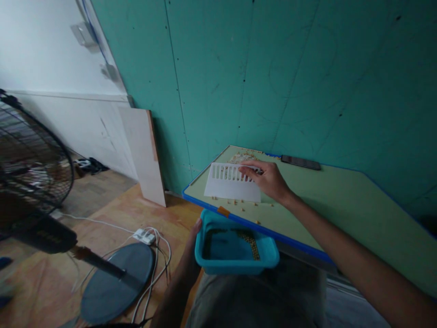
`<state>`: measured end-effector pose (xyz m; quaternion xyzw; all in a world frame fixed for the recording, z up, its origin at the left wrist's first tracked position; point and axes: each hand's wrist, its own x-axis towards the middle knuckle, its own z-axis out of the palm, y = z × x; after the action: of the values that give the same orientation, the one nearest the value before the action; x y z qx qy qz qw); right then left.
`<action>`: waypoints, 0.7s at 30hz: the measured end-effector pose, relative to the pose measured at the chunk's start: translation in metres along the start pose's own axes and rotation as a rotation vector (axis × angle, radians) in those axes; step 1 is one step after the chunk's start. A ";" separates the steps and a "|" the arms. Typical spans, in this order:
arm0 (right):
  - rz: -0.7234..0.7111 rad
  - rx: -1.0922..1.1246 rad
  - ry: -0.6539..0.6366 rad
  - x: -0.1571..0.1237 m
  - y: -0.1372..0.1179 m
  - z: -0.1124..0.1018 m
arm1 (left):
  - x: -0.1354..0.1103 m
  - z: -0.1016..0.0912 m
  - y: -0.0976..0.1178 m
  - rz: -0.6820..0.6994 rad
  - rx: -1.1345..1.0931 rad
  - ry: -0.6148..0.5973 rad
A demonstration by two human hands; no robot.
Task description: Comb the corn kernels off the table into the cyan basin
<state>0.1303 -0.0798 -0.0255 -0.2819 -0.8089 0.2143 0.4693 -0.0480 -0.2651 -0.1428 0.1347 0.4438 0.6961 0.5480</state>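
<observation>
My right hand (269, 177) pinches the upper right edge of a white slotted sheet (232, 189), which leans over the green tabletop (334, 200) near its left corner. Small tan bean-like pieces (241, 201) lie scattered in front of the sheet, and a pile (243, 157) of pale bits sits behind it. At the table's front edge, my left hand (193, 248) grips the left side of a turquoise plastic basin (235, 269), its fingers partly hidden. Inside the basin, more of the small round pieces (253, 246) gather along the right side.
A dark phone (300, 162) lies at the table's back edge by the green wall (218, 68). To the left stand a fan (34, 182) and its round base (118, 278), beside white cables and a power strip (144, 236). A pale board (145, 155) leans on the wall.
</observation>
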 end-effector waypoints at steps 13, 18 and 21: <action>0.245 -0.147 0.346 0.000 0.079 -0.097 | 0.004 0.001 0.007 -0.079 -0.007 -0.117; 0.294 -0.075 0.319 -0.003 0.094 -0.089 | 0.001 -0.002 0.014 -0.155 -0.017 -0.092; 0.297 -0.070 0.298 -0.004 0.094 -0.083 | 0.000 -0.001 0.014 -0.114 -0.021 -0.063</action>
<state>0.2291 -0.0050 -0.0463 -0.4427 -0.6871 0.2090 0.5370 -0.0574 -0.2651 -0.1329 0.1254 0.4261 0.6638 0.6017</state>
